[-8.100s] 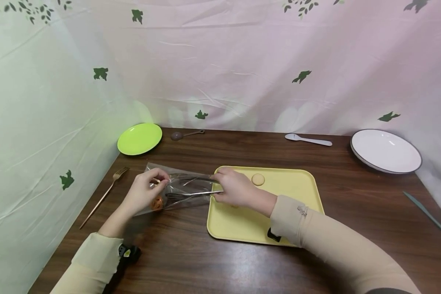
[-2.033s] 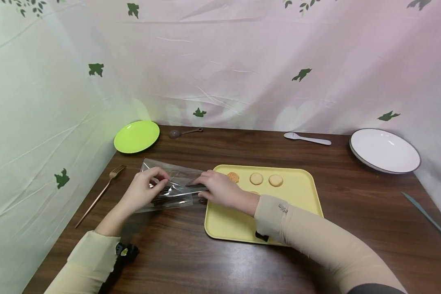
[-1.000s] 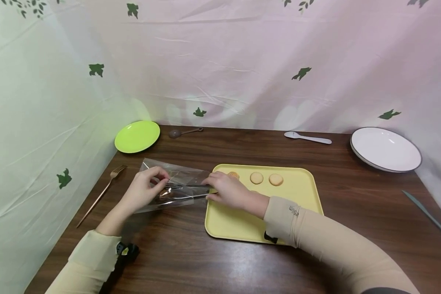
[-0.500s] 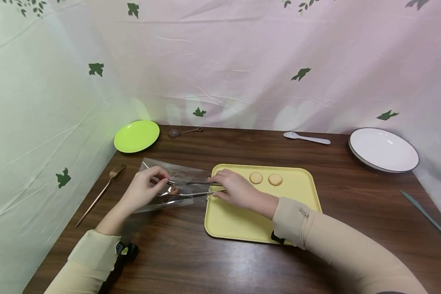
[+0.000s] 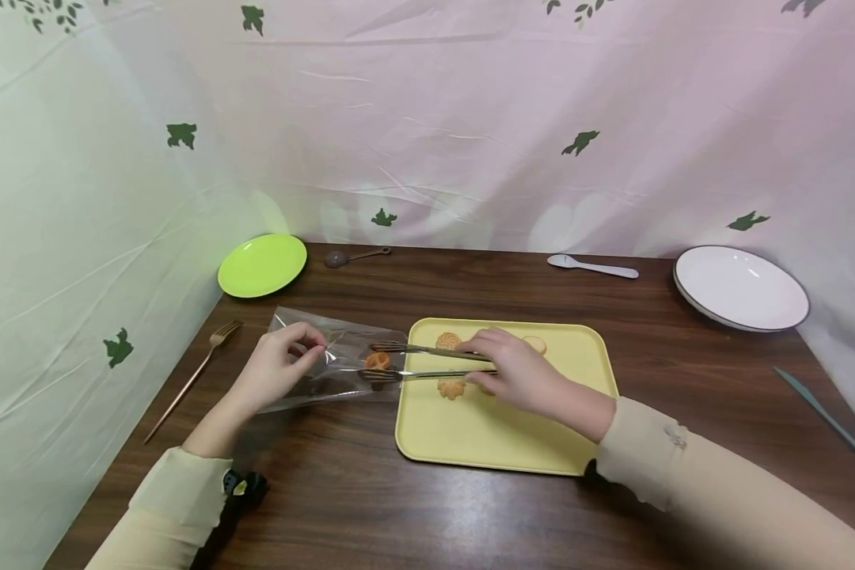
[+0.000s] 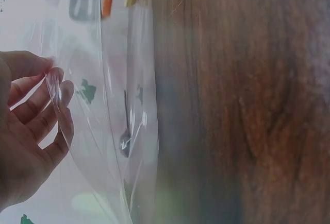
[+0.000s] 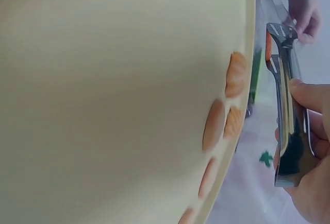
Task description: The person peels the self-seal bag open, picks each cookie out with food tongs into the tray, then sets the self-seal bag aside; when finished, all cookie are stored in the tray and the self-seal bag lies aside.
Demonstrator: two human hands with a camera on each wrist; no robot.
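Note:
My left hand (image 5: 285, 360) pinches the upper film of a clear plastic bag (image 5: 342, 384) lying left of the yellow tray. In the left wrist view, thumb and fingertips hold the film (image 6: 59, 92). My right hand (image 5: 516, 368) grips metal tongs (image 5: 442, 353) over the tray (image 5: 499, 443). Between the tong tips, at the bag's right end, is a small orange-brown pretzel-shaped cookie (image 5: 378, 361); the right wrist view shows its orange edge (image 7: 268, 46) there. On the tray lie a swirl cookie (image 5: 449, 341), a flower-shaped cookie (image 5: 450, 389) and a round cookie (image 5: 534, 344); the right hand hides others.
A green plate (image 5: 264, 266) and dark spoon (image 5: 336, 259) stand at the back left, a copper fork (image 5: 195, 376) at the left edge. At the back right are a pale knife (image 5: 591, 267) and white dish (image 5: 741, 286). A teal knife (image 5: 826, 416) lies at the right edge.
The right hand has drawn the tongs rightward from deep in the bag to its right end, the orange-brown cookie now between the tips. The left hand has stayed in place.

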